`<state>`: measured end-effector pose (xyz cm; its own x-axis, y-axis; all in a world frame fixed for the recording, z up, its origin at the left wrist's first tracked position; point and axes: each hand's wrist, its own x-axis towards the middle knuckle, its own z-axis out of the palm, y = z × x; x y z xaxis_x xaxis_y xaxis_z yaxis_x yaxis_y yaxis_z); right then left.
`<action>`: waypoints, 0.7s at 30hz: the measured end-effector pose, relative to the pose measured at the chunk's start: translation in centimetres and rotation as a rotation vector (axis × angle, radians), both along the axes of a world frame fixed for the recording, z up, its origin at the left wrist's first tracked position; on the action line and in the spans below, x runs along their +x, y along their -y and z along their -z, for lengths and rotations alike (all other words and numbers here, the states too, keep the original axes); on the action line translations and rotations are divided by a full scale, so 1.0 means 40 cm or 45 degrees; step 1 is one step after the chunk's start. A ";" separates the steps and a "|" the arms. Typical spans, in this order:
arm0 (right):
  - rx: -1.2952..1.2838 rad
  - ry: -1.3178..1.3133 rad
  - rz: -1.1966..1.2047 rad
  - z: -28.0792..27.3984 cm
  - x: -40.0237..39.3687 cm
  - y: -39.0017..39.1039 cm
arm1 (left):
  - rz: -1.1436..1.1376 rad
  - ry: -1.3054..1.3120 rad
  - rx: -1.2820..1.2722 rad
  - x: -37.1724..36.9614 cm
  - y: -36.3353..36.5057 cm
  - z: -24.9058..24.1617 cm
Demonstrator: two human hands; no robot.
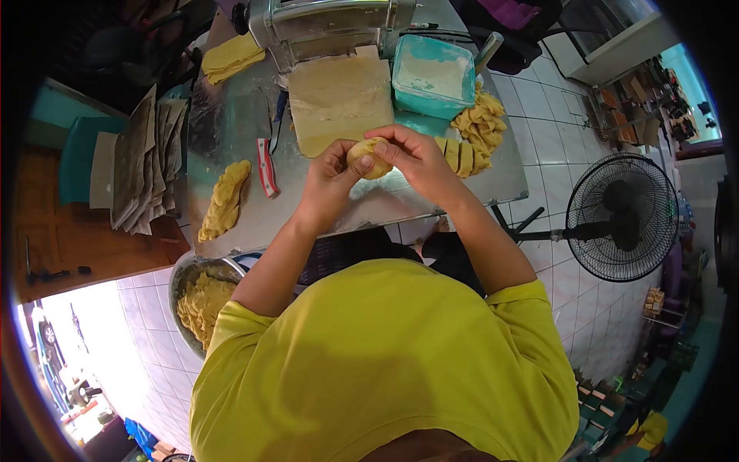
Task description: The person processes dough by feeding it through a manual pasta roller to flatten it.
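Note:
Between both hands is a small lump of yellow dough [372,165], held above the front of the metal table. My left hand [336,171] pinches its left side, thumb on top. My right hand [410,159] grips it from the right, thumb pressing the surface. Just beyond the hands lies a flat sheet [339,100] in front of a metal roller machine [323,31]. To the right are cut dough pieces [460,156] and a heap of dough strips [483,123]. A knife with a red and white handle [267,168] lies to the left.
A teal tub of white powder [433,75] stands at the back right. A dough log [225,202] and stacked yellow sheets [233,58] are on the left. Below the table edge is a bowl of dough [202,304]. A fan [622,217] stands right.

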<state>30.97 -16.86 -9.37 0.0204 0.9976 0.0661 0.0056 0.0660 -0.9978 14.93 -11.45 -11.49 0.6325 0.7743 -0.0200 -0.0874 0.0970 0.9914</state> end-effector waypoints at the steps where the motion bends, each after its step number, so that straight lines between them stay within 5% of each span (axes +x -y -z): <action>1: -0.070 -0.129 -0.011 -0.004 -0.008 0.004 | -0.002 0.002 0.003 0.001 -0.005 0.007; 9: -0.052 -0.111 0.187 0.028 -0.020 0.017 | -0.078 0.216 -0.253 0.031 0.004 -0.009; 13: -0.082 -0.181 0.095 0.035 -0.002 0.017 | -0.041 0.103 -0.095 0.021 -0.001 0.004; 15: -0.078 -0.084 0.065 0.026 0.003 0.024 | -0.017 -0.244 0.148 0.003 -0.016 0.044; 17: 0.140 0.722 -0.038 -0.007 0.013 0.030 | -0.005 -0.387 0.356 -0.001 0.002 0.043; 21: 0.226 0.726 0.094 0.013 0.015 0.025 | 0.026 -0.437 0.522 0.014 0.007 0.039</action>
<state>31.56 -17.86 -9.90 0.0017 0.9676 0.2524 0.5474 0.2104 -0.8100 15.49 -11.74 -13.06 0.6577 0.7497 0.0735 0.2463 -0.3063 0.9195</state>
